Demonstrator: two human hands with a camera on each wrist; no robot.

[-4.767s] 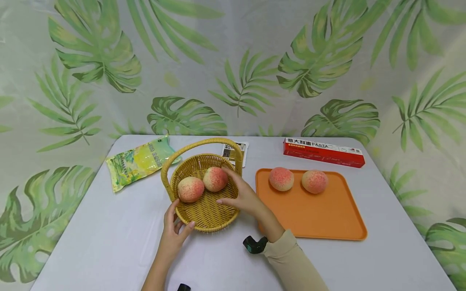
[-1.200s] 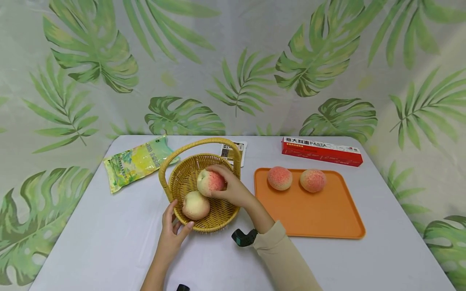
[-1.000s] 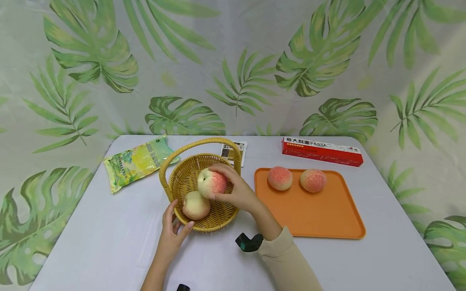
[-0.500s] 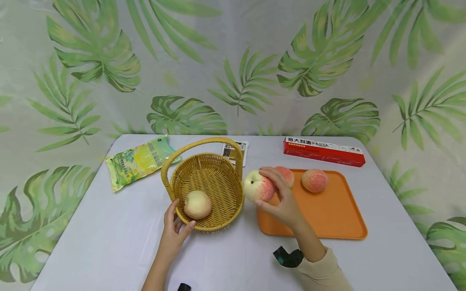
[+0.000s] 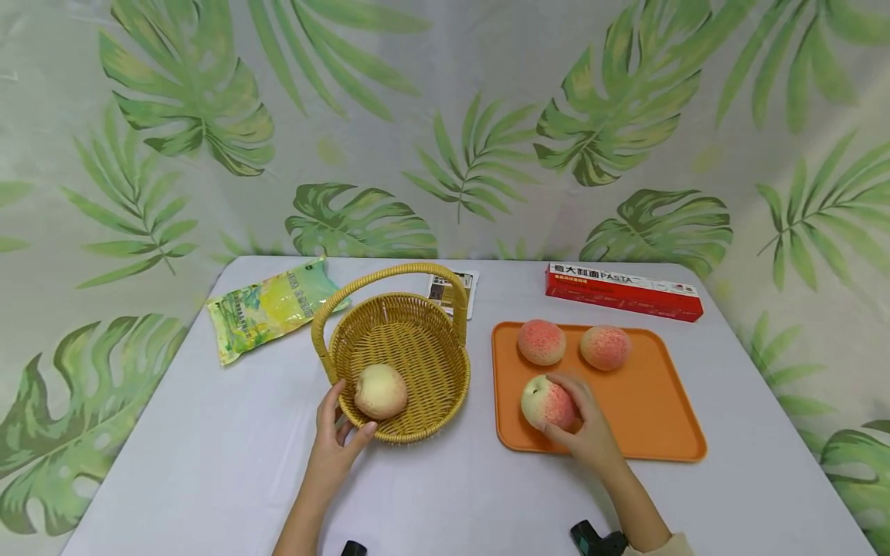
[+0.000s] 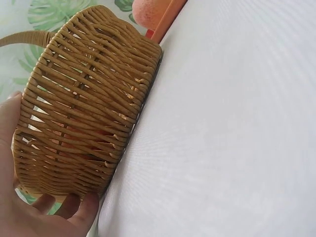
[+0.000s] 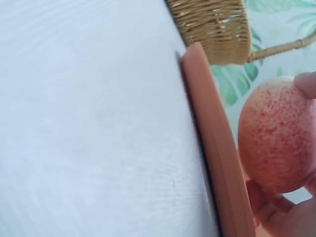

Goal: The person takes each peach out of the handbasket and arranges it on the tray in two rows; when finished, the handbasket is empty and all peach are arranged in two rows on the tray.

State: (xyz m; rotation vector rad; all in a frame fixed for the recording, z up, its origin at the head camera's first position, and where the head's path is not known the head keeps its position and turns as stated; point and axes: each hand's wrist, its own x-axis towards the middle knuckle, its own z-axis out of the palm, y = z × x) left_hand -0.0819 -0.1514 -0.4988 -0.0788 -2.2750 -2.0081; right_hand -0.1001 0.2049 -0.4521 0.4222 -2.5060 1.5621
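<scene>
My left hand (image 5: 332, 452) holds the near-left rim of a yellow wicker basket (image 5: 434, 371) with a tall handle. In the left wrist view, its thumb lies at the rim and its fingers against the woven side (image 6: 84, 108). One pale peach (image 5: 381, 391) lies inside the basket. Over the near-left part of an orange tray (image 5: 647, 413), my right hand (image 5: 591, 432) grips a pink-and-cream peach (image 5: 544, 403) between thumb and fingers. The right wrist view shows this peach (image 7: 279, 133) beyond the tray's edge; whether it touches the tray I cannot tell. Two more peaches, one left (image 5: 541, 342) and one right (image 5: 606, 347), rest on the tray's far side.
A red pasta box (image 5: 623, 292) lies behind the tray. At the back left is a green-yellow plastic packet (image 5: 274, 307). A small white-and-brown packet (image 5: 464, 287) sits partly hidden behind the basket handle. A leaf-print cloth (image 5: 473, 154) hangs behind the white table (image 5: 208, 440).
My right hand has lifted one of two peaches out of the basket and carried it right, to the tray. The other peach in the basket has shifted nearer. My left hand stays on the rim.
</scene>
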